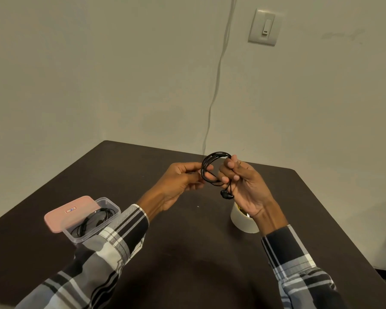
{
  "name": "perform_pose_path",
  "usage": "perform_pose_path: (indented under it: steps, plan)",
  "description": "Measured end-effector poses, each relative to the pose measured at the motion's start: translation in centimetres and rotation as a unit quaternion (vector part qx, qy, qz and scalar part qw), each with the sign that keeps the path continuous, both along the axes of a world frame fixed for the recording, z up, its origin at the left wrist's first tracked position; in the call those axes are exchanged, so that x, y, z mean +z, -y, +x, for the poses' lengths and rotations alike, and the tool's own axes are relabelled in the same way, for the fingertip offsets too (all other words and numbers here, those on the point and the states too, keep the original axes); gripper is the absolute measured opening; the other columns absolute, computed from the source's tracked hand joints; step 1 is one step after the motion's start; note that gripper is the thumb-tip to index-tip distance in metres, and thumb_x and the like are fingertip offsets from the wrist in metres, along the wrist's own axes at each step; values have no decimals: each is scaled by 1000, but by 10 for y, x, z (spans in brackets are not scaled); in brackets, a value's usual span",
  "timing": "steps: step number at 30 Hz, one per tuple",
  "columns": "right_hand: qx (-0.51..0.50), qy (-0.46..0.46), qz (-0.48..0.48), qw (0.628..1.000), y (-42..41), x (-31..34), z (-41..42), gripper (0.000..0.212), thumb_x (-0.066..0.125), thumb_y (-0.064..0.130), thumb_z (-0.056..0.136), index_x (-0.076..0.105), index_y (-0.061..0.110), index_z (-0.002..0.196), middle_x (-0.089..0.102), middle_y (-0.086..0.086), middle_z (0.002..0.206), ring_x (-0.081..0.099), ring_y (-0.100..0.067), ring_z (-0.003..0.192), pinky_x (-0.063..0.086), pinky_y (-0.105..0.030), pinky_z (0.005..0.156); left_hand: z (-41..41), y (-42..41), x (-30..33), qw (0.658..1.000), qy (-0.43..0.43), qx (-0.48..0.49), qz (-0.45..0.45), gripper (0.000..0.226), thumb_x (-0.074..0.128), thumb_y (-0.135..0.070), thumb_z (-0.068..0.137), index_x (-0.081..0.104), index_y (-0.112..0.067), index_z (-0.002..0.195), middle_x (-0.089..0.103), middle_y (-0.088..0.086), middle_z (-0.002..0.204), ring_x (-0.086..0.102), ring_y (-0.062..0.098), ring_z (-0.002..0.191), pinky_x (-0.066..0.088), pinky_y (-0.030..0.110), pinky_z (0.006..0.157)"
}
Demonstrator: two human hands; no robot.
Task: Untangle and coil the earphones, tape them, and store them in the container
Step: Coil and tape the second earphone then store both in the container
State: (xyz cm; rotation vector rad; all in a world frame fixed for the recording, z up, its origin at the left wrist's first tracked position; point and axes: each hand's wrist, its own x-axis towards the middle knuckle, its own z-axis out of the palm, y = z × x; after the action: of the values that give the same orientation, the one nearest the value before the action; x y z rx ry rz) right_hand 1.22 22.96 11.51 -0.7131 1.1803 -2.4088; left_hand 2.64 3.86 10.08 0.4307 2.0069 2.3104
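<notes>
Black earphones (213, 160) are wound into a round coil held up above the dark table (187, 253). My left hand (178, 181) pinches the coil's left side with thumb and fingers. My right hand (245, 184) grips the right side, fingers curled round the strands. Two earbuds (226, 195) dangle below the coil beside my right palm. A roll of pale tape (241, 221) stands on the table under my right wrist, partly hidden. At the left, a clear plastic container (108, 208) holds another black cable, with its pink lid (69, 212) lying askew across it.
The table's far edge meets a plain wall. A thin white cable (218, 70) runs down the wall behind the table, and a light switch (264, 27) is mounted at upper right. My plaid sleeves (112, 246) cover both forearms near the front edge.
</notes>
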Motion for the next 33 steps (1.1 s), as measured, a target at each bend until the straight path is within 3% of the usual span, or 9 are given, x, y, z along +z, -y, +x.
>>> perform_pose_path:
  steps: [5, 8, 10, 14, 16, 21, 26, 30, 33]
  plan:
    - [-5, -12, 6, 1000, -3, -4, -5, 20, 49, 19, 98, 55, 7, 83, 37, 3, 59, 51, -16, 60, 56, -46, 94, 1, 2, 0, 992, 21, -81, 94, 32, 45, -3, 97, 66, 1, 120, 71, 15, 114, 68, 23, 105, 58, 32, 84]
    - [-9, -11, 14, 1000, -3, -7, -7, 27, 42, 19, 103, 56, 8, 82, 38, 3, 58, 51, -15, 60, 52, -49, 100, 3, 0, 0, 994, 4, -55, 91, 30, 57, -17, 95, 68, 1, 116, 72, 14, 109, 68, 22, 103, 56, 31, 84]
    - [-16, -13, 30, 999, -2, -7, -7, 31, 40, 20, 104, 57, 10, 82, 38, 4, 58, 52, -15, 60, 48, -50, 102, 2, -3, -1, 998, -10, -18, 66, 26, 67, -16, 90, 71, -2, 111, 74, 14, 99, 70, 23, 101, 56, 29, 87]
    - [-14, -13, 33, 999, -1, -7, -6, 25, 49, 23, 99, 60, 9, 82, 41, 2, 58, 59, -16, 61, 61, -34, 76, 3, -6, -2, 997, 2, 1, 76, 15, 66, -11, 90, 74, -9, 102, 75, 7, 92, 71, 18, 92, 55, 25, 78]
    - [-26, -14, 52, 998, -2, -7, -6, 25, 50, 25, 99, 61, 10, 82, 44, 2, 57, 64, -18, 64, 61, -37, 84, 4, -6, -1, 995, 19, -8, 94, 12, 64, -10, 92, 74, -12, 99, 74, 8, 92, 71, 18, 92, 56, 28, 81]
    - [-57, -12, 91, 994, 0, -9, -8, 25, 53, 26, 98, 66, 9, 86, 49, 1, 57, 65, -21, 70, 42, -49, 105, 6, -6, 2, 991, 49, -14, 124, 12, 61, -10, 93, 70, -11, 101, 72, 8, 88, 69, 19, 93, 54, 33, 90]
    - [-66, -28, 136, 988, 0, -10, -9, 26, 56, 30, 97, 70, 8, 95, 51, 0, 62, 68, -20, 76, 52, -27, 69, 8, -6, 1, 981, 76, -25, 179, 14, 55, -9, 95, 68, -12, 100, 66, 0, 84, 63, 18, 91, 47, 44, 98]
    - [-64, -24, 140, 988, 2, -10, -8, 26, 56, 28, 96, 72, 8, 96, 54, -1, 62, 72, -20, 79, 59, -29, 72, 8, -4, 0, 972, 94, -57, 206, 19, 63, -16, 85, 69, -10, 102, 58, -4, 75, 58, 16, 87, 44, 55, 102]
    - [-70, -26, 153, 985, 1, -10, -8, 27, 57, 29, 96, 74, 8, 98, 56, -1, 64, 73, -20, 82, 60, -33, 78, 9, -3, 0, 984, 71, -54, 156, 18, 70, -12, 83, 70, -12, 101, 65, -3, 82, 63, 16, 92, 49, 50, 100]
